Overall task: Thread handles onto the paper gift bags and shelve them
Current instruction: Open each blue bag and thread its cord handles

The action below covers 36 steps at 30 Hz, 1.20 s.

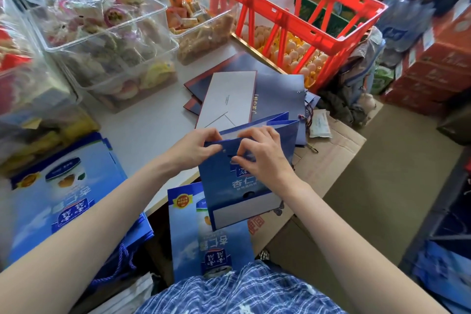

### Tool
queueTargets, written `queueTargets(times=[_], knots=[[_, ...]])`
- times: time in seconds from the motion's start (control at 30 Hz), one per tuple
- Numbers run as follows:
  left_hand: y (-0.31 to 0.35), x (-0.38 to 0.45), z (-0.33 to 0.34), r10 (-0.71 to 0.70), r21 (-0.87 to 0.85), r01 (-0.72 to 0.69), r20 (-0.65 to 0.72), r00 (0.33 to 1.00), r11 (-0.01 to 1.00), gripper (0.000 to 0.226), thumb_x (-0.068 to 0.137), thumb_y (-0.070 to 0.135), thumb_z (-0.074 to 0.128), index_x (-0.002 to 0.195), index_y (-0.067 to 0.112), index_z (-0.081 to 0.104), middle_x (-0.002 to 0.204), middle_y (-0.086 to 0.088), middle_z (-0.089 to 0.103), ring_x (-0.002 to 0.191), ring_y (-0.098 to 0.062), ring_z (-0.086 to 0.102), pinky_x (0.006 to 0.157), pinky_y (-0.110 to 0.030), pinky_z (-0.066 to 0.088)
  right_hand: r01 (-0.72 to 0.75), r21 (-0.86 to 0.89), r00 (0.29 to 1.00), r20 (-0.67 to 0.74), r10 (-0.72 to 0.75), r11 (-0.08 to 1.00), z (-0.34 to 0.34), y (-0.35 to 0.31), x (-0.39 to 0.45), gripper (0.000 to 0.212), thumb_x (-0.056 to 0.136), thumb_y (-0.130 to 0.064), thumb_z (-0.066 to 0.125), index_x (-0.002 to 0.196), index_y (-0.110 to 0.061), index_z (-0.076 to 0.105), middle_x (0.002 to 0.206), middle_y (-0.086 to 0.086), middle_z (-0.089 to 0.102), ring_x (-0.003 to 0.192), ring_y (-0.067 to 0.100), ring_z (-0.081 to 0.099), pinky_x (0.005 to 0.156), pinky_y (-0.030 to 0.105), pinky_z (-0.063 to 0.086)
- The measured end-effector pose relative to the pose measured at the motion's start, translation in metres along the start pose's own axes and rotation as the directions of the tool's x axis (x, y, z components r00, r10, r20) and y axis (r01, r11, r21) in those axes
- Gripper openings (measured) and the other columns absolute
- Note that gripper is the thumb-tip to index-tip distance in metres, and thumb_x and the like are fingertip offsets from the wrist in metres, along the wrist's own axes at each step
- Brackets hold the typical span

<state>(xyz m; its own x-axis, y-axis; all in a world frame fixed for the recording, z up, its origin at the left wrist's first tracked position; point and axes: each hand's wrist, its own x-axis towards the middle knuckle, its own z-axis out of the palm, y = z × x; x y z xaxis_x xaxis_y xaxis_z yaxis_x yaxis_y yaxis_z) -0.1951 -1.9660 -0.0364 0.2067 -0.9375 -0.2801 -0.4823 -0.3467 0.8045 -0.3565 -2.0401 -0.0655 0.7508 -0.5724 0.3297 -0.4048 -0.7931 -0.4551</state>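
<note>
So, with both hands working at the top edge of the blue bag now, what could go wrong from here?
1. Both the left hand and the right hand pinch the thin rim of the blue gift bag near its eyelet; a hard pull might crease or tear the paper.
2. The bag overhangs the edge of the white table, so it could slip down if released.
3. The loose handle cords lie tangled and may snag.

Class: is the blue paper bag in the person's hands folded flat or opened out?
Partly opened: the blue bag shows a gap between its top edges, held by the left hand and right hand.
</note>
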Motion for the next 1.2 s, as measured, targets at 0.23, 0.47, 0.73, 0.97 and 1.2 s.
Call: queueTargets(times=[0.23, 0.47, 0.73, 0.97, 1.2], knots=[[-0.017, -0.003, 0.011, 0.346, 0.301, -0.321, -0.031, 0.938, 0.898, 0.017, 0.091, 0.024, 0.056, 0.108, 0.026, 0.057, 0.126, 0.0, 0.055, 0.117, -0.014, 0.037, 0.095, -0.03, 0.034, -0.184, 0.257, 0.981, 0.114, 0.159, 0.949, -0.004, 0.005, -0.001, 0.012, 0.076, -0.012, 0.075, 0.075, -0.003, 0.067, 0.087, 0.007, 0.063, 0.086, 0.014, 0.048, 0.082, 0.032, 0.037], [-0.026, -0.009, 0.001, 0.645, 0.687, -0.442, -0.052, 0.762, 0.577, 0.026, 0.082, 0.036, 0.056, 0.084, 0.012, 0.066, 0.122, 0.003, 0.053, 0.115, -0.021, 0.039, 0.091, -0.038, 0.029, -0.204, 0.319, 0.975, 0.155, 0.161, 0.926, -0.014, 0.004, 0.008, 0.011, 0.079, -0.009, 0.072, 0.079, -0.001, 0.065, 0.094, 0.006, 0.062, 0.091, 0.018, 0.054, 0.081, 0.025, 0.045], [-0.032, -0.009, 0.003, 0.614, 0.7, -0.401, -0.069, 0.786, 0.591, 0.026, 0.088, 0.036, 0.046, 0.094, 0.018, 0.064, 0.1, 0.003, 0.068, 0.111, -0.02, 0.043, 0.093, -0.039, 0.032, -0.234, 0.322, 0.972, 0.088, 0.217, 0.917, -0.011, 0.003, 0.006, 0.012, 0.078, -0.014, 0.073, 0.076, -0.005, 0.065, 0.108, -0.002, 0.052, 0.107, 0.013, 0.045, 0.086, 0.017, 0.038], [-0.013, -0.002, 0.004, 0.238, 0.299, -0.183, -0.16, 0.958, 0.936, 0.022, 0.094, 0.022, 0.053, 0.109, 0.009, 0.061, 0.107, 0.002, 0.052, 0.122, -0.022, 0.031, 0.101, -0.042, 0.03, -0.217, 0.359, 0.966, -0.057, 0.253, 0.908, 0.005, -0.003, 0.002, 0.012, 0.077, -0.014, 0.075, 0.079, -0.005, 0.068, 0.1, -0.003, 0.053, 0.099, 0.015, 0.051, 0.084, 0.015, 0.04], [0.0, -0.006, 0.001, 0.126, 0.084, -0.12, -0.067, 0.99, 0.989, 0.019, 0.095, 0.024, 0.048, 0.106, 0.012, 0.057, 0.107, 0.0, 0.043, 0.113, -0.016, 0.037, 0.093, -0.036, 0.043, -0.102, 0.262, 0.98, -0.14, 0.142, 0.96, 0.005, -0.007, 0.002, 0.012, 0.079, -0.012, 0.072, 0.078, -0.002, 0.065, 0.096, 0.006, 0.059, 0.093, 0.02, 0.055, 0.079, 0.028, 0.05]])
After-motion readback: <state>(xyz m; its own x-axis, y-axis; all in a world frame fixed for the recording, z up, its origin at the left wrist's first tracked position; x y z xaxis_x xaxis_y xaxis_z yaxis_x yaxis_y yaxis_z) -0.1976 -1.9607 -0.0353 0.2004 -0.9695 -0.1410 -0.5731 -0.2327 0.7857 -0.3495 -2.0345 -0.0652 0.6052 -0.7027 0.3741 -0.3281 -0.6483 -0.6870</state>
